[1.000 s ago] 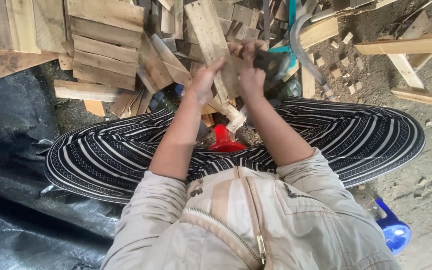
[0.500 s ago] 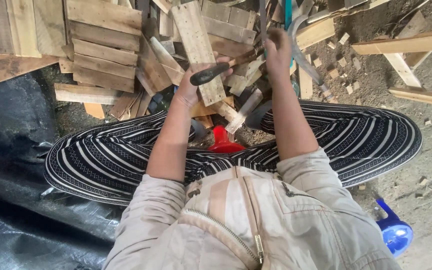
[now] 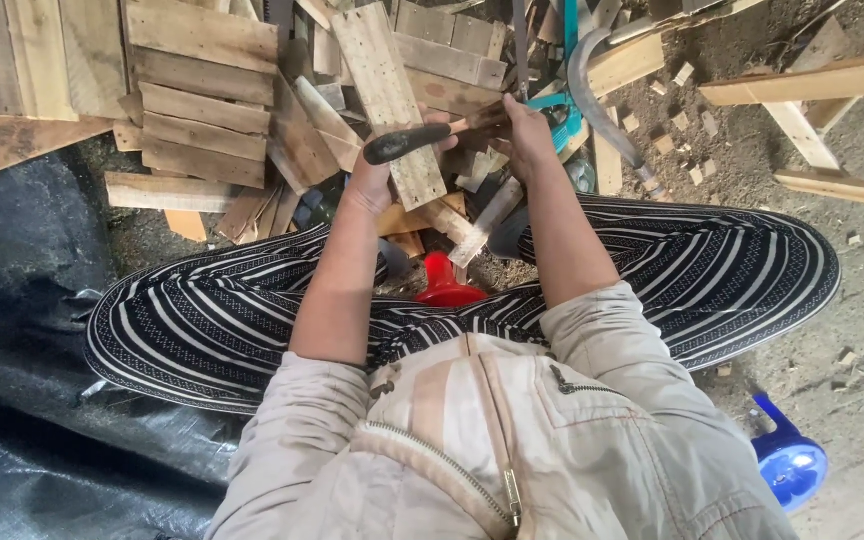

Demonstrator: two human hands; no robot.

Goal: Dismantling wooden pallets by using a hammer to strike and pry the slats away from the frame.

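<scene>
My left hand (image 3: 376,178) grips the lower part of a pale wooden plank (image 3: 384,80) that stands tilted over a heap of wood scraps in front of my lap. My right hand (image 3: 524,132) is closed on the wooden shaft of a hand tool (image 3: 407,143). The tool's dark elongated end lies across the plank, just above my left hand. I cannot tell what kind of tool it is. Both forearms reach out over my black-and-white striped skirt (image 3: 712,270).
Stacked short boards (image 3: 202,90) lie ahead on the left. A curved metal blade (image 3: 592,95) and a teal tool (image 3: 562,110) lie right of my hands. A red object (image 3: 447,285) sits at my lap, black sheeting (image 3: 32,400) at left, long battens (image 3: 802,80) and a blue object (image 3: 787,465) at right.
My right hand has lifted from beside the left hand and swung the tool's dark end leftward across the plank. My left hand has kept its hold on the plank.
</scene>
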